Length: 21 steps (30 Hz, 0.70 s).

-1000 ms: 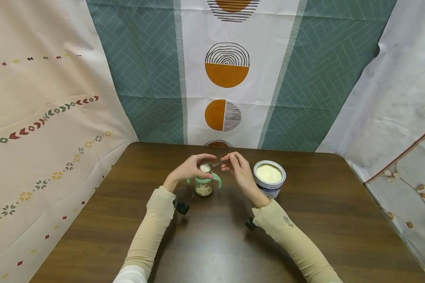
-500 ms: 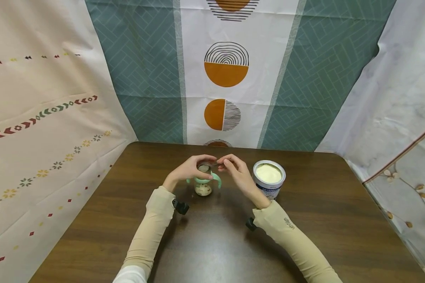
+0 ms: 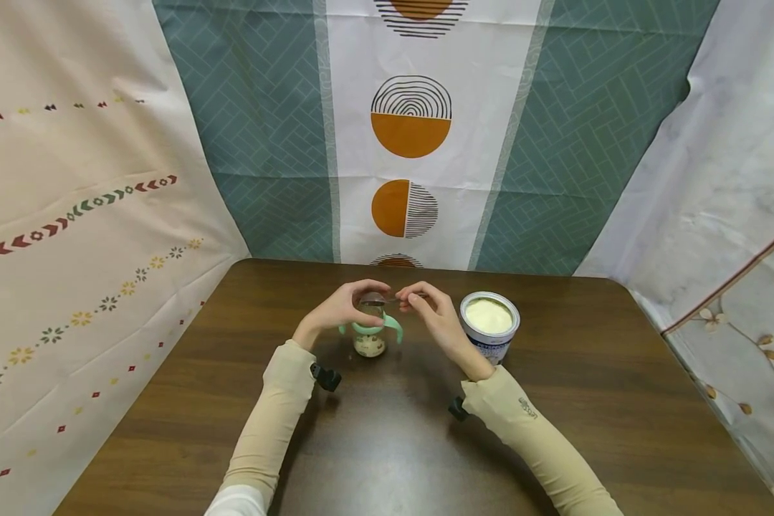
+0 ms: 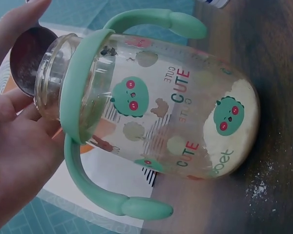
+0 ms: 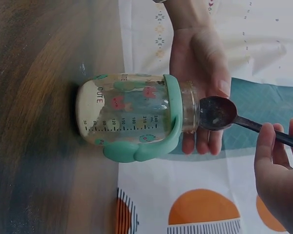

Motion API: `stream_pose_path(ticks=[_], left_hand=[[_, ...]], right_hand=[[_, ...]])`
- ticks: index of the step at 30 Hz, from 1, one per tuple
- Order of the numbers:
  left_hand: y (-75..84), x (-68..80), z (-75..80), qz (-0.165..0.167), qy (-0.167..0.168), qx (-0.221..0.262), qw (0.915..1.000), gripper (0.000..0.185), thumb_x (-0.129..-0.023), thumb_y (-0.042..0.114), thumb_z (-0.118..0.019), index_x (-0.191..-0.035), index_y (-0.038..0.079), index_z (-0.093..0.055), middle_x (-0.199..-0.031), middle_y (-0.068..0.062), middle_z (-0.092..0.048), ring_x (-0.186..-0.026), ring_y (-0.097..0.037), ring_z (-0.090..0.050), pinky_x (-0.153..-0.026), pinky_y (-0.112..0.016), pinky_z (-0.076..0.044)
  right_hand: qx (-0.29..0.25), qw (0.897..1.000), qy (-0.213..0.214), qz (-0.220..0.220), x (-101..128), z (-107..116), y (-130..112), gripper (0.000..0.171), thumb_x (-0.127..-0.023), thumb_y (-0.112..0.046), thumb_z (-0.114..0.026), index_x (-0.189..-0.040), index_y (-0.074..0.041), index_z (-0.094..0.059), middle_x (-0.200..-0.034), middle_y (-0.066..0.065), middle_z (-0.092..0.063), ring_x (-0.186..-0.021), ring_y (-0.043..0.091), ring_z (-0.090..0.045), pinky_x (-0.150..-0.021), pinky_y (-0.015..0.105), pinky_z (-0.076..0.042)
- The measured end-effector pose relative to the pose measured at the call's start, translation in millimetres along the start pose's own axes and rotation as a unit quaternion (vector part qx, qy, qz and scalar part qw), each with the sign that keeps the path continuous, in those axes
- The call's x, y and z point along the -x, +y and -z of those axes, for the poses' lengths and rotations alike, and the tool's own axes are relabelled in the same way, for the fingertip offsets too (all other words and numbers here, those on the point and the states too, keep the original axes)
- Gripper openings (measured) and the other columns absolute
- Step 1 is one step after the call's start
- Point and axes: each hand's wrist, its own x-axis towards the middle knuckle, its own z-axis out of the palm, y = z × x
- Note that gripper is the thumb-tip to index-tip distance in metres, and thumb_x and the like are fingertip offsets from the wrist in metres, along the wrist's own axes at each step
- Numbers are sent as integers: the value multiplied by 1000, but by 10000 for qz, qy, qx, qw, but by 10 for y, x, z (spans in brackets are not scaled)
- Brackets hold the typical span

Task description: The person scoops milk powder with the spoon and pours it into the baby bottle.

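A clear baby bottle [image 3: 370,345] with a green two-handled ring stands upright on the table; pale powder fills its bottom in both wrist views. My left hand [image 3: 342,309] curls round the bottle's neck, thumb on the near side in the head view. Between thumb and fingers, my right hand [image 3: 435,315] pinches the handle of a dark measuring spoon [image 5: 218,113]. The spoon's bowl is turned over at the bottle's mouth, and no heap of powder shows in it. Cartoon prints and a measuring scale mark the bottle wall [image 5: 132,109].
An open can [image 3: 491,347] of pale powder stands right of my right hand on the brown wooden table [image 3: 387,444]. Spilled powder [image 4: 262,189] lies by the bottle's base. Patterned cloths [image 3: 264,143] hang behind and at both sides.
The spoon held white powder upright over the bottle's mouth a second ago; my right hand has since turned it over. My left hand stays at the bottle's neck.
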Motion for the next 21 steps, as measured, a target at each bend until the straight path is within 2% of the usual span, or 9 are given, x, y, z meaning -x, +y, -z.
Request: stream_pose_path(ticks=[6, 11, 13, 17, 21], left_hand=[[-24, 30, 8, -79, -27, 84, 9999, 66, -79, 6, -78, -137, 2, -49, -137, -23, -52, -125, -27, -54, -108, -46, -43], [-33, 25, -3, -135, -49, 7, 9999, 65, -78, 7, -79, -136, 4, -51, -135, -16, -56, -123, -25, -55, -106, -47, -44], [-31, 17, -8, -151, -60, 37, 9999, 64, -79, 8, -79, -136, 6, -51, -134, -12, -57, -124, -24, -55, -106, -44, -45], [-10, 1, -21, -208, -84, 160, 9996, 64, -79, 8, -78, -137, 6, -50, -135, -13, -55, -125, -26, -54, -105, -41, -46], [19, -8, -31, -169, -29, 260, 9995, 63, -79, 5, -77, -136, 8, -51, -135, -17, -55, -121, -26, -57, -104, -40, -47]], right_hand=[[83, 9999, 67, 106, 10, 5, -19, 25, -101, -6, -46, -103, 17, -54, -111, 34, -55, -90, 7, -64, -86, 23, -55], [-48, 9998, 179, -25, 18, 25, -23, 28, -101, -10, -47, -103, 17, -54, -111, 33, -55, -90, 8, -64, -86, 24, -56], [-129, 9996, 230, -59, 19, 33, -19, 30, -101, -11, -46, -104, 18, -53, -110, 29, -58, -90, 8, -65, -86, 24, -56], [-339, 9988, 350, -59, 12, 46, -5, 31, -102, -11, -46, -103, 19, -52, -105, 14, -62, -89, 8, -65, -84, 23, -56], [-878, 9947, 527, -86, 1, 55, -16, 24, -102, -9, -45, -97, 12, -56, -100, 5, -64, -88, 11, -63, -81, 21, -56]])
